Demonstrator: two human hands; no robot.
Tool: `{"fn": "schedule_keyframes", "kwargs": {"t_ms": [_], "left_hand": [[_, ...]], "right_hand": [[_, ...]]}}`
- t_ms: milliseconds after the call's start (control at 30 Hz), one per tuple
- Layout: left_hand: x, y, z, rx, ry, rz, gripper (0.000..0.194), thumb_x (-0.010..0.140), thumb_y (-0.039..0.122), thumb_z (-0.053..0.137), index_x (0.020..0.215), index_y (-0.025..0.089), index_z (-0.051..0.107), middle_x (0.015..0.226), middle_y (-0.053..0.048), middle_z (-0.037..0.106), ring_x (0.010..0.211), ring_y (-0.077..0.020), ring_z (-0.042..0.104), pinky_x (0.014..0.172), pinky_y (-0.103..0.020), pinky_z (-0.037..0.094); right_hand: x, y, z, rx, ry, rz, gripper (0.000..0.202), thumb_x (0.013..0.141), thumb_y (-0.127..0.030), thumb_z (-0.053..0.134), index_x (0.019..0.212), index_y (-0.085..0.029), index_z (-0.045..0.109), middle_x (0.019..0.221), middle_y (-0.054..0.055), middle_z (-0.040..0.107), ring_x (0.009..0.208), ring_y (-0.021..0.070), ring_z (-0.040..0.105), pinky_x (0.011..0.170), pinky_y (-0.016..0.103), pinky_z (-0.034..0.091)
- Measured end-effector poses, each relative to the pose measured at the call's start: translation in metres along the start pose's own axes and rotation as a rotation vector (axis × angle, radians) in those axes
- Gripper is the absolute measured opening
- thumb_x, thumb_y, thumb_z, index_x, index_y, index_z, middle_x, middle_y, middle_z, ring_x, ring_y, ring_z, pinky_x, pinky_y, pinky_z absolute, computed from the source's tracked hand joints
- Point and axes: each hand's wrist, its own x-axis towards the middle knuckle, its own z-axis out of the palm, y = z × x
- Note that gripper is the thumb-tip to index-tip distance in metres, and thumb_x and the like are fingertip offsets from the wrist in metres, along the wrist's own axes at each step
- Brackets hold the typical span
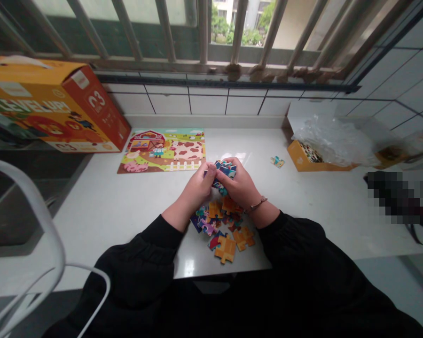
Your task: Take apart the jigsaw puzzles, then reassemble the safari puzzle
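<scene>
Both my hands meet over the white counter, gripping a bunch of blue jigsaw puzzle pieces. My left hand pinches the bunch from the left, its thumb on top. From the other side my right hand is closed around the same pieces, its thumb pressing near the left one. Right below lies a loose heap of puzzle pieces, purple, blue and orange, partly hidden by my hands. Orange pieces lie at the near side of the heap.
A farm picture puzzle lies flat behind my left hand. An orange box stands at the back left, beside a sink. One single piece lies near an open box with plastic wrap. White tubing crosses the left foreground.
</scene>
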Motion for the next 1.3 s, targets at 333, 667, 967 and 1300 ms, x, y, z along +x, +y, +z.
{"fn": "schedule_keyframes", "kwargs": {"t_ms": [333, 667, 967, 1300], "left_hand": [[0.004, -0.009, -0.003, -0.141, -0.113, 0.106, 0.062, 0.079, 0.051, 0.099, 0.118, 0.023, 0.059, 0.102, -0.002, 0.070, 0.091, -0.0212, 0.068, 0.085, -0.035, 0.052], [0.003, -0.006, -0.035, 0.377, 0.120, 0.196, 0.055, 0.088, 0.047, 0.092, 0.128, 0.025, 0.060, 0.128, -0.009, 0.075, 0.117, -0.0299, 0.072, 0.104, -0.046, 0.053], [0.000, -0.005, -0.031, 0.486, -0.116, 0.139, 0.038, 0.093, 0.041, 0.084, 0.118, 0.024, 0.061, 0.114, -0.008, 0.076, 0.100, -0.0280, 0.072, 0.089, -0.043, 0.054], [-0.001, -0.005, -0.029, 0.456, -0.083, 0.108, 0.047, 0.094, 0.050, 0.083, 0.125, 0.024, 0.060, 0.121, -0.010, 0.077, 0.110, -0.0315, 0.074, 0.097, -0.047, 0.056]], "right_hand": [[-0.002, 0.001, 0.006, -0.036, -0.052, -0.172, 0.068, 0.109, -0.086, 0.027, 0.122, -0.025, 0.055, 0.112, 0.009, 0.066, 0.098, 0.0246, 0.065, 0.085, 0.040, 0.056], [0.001, -0.004, -0.071, -0.529, -0.499, -0.279, 0.049, 0.089, -0.052, 0.092, 0.124, -0.022, 0.075, 0.120, 0.011, 0.071, 0.110, 0.0280, 0.069, 0.101, 0.045, 0.058], [-0.004, -0.003, -0.063, -0.477, -0.682, -0.285, 0.021, 0.094, -0.034, 0.089, 0.110, -0.024, 0.080, 0.107, 0.004, 0.076, 0.097, 0.0200, 0.070, 0.090, 0.034, 0.055], [-0.012, -0.006, -0.037, -0.495, -0.696, -0.337, 0.045, 0.083, -0.032, 0.099, 0.123, -0.022, 0.080, 0.123, 0.010, 0.074, 0.113, 0.0264, 0.069, 0.101, 0.041, 0.057]]}}
